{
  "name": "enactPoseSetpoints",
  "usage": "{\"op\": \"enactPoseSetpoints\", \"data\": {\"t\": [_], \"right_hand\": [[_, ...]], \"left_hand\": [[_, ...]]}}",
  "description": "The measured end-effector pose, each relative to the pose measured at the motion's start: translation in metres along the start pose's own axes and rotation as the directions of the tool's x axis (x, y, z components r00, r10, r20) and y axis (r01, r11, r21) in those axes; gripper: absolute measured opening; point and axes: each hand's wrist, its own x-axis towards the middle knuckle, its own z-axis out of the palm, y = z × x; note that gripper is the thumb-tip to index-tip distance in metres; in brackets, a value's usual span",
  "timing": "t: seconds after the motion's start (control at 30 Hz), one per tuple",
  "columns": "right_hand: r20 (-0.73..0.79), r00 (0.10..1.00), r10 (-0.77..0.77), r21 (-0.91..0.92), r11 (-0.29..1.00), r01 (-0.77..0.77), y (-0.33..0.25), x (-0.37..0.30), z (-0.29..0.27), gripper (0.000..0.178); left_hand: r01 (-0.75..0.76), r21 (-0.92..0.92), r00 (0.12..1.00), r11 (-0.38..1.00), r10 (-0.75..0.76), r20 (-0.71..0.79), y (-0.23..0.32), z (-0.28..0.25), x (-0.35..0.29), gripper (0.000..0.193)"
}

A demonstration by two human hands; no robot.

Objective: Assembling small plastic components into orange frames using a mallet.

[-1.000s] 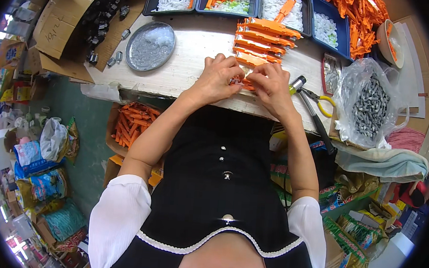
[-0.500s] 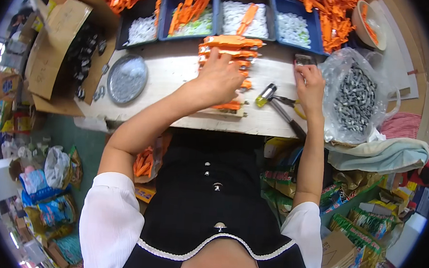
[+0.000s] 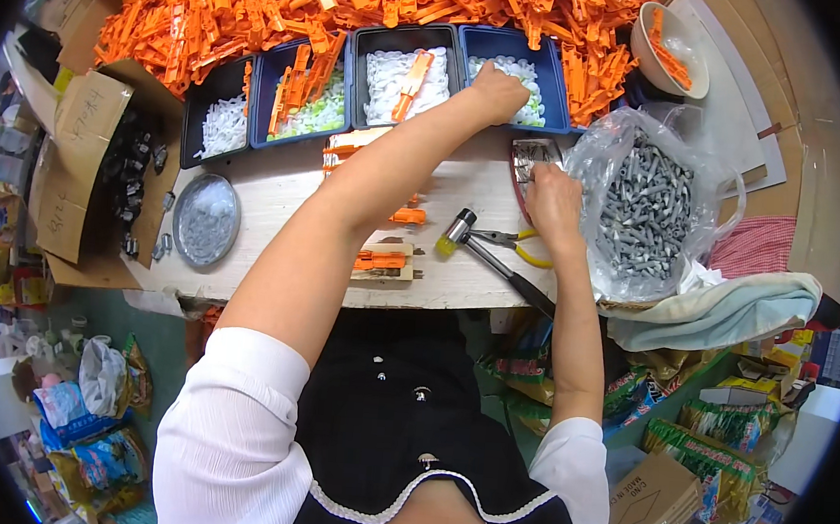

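My left hand reaches across the table into the right blue bin, its fingers bunched down among small white and pale green plastic pieces. Whatever lies between those fingertips is hidden. My right hand has its fingers bent together at the near edge of a small reddish tray holding fine metal parts; anything pinched there is too small to make out. Under my left forearm stands a row of orange plastic pieces, partly covered; the nearest orange piece sits on a wooden block.
A rubber-and-metal hammer and yellow-handled pliers lie near my right forearm. Farther right is a clear bag of grey parts. A round metal dish and an open carton stand left. Orange parts heap behind the bins.
My left hand has left the row of orange pieces and moved far and right into the blue bin. The right hand stays at the small tray. The whole view has shifted.
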Motion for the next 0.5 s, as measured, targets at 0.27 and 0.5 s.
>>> {"op": "enactPoseSetpoints", "data": {"t": [0.27, 0.5], "right_hand": [[0.061, 0.998, 0.030, -0.099, 0.995, -0.023, -0.006, 0.006, -0.005, 0.011], [-0.008, 0.999, 0.050, 0.061, 0.997, -0.049, 0.004, -0.006, -0.007, 0.018]], "left_hand": [[-0.015, -0.114, 1.000, 0.993, 0.018, 0.024, 0.001, -0.009, -0.002, 0.017], [-0.064, -0.018, 0.993, 0.998, 0.066, 0.100, -0.002, -0.014, -0.011, 0.017]]}}
